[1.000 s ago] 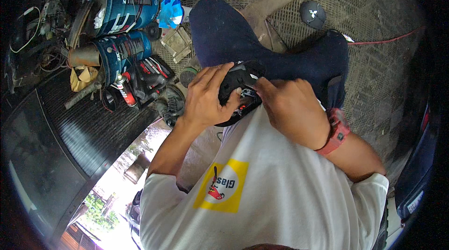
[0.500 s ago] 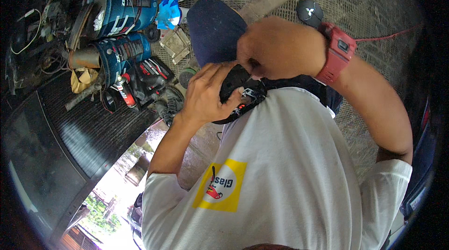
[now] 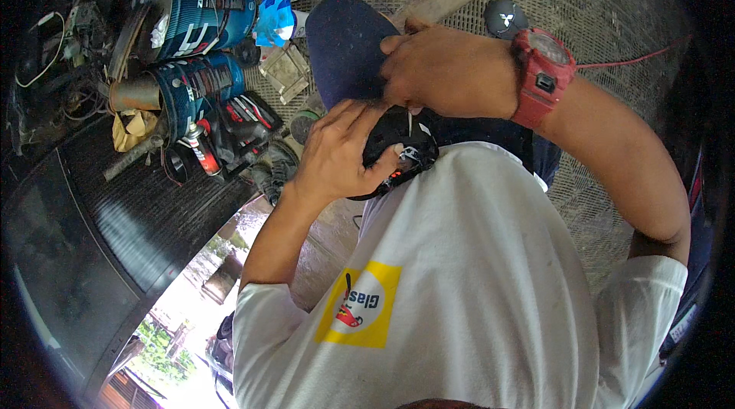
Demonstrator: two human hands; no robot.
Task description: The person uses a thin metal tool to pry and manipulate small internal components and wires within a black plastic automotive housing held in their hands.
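A rounded black part (image 3: 390,133) with white and red details on its lower side rests against my shirt, close to my lap. My left hand (image 3: 344,149) is closed round its left side, thumb over the near face and fingers on the far edge. Over its top right my right hand (image 3: 452,72) is curled, back of the hand upward, with a red watch (image 3: 545,72) on the wrist. A thin pale rod (image 3: 410,121) sticks out from beneath the right fingers onto the black part. The rest of the rod is hidden.
Blue buckets (image 3: 207,15), a red-and-white spray can (image 3: 201,149) and a black bottle (image 3: 251,120) lie to the left. A black round cover (image 3: 506,19) with a white emblem sits on the textured floor, near a red cord (image 3: 635,61). A dark vehicle panel (image 3: 76,241) fills the lower left.
My right hand has turned at the wrist, its back and the watch face now upward, and the elbow has swung slightly outward. The thin rod now shows. My left hand holds its place.
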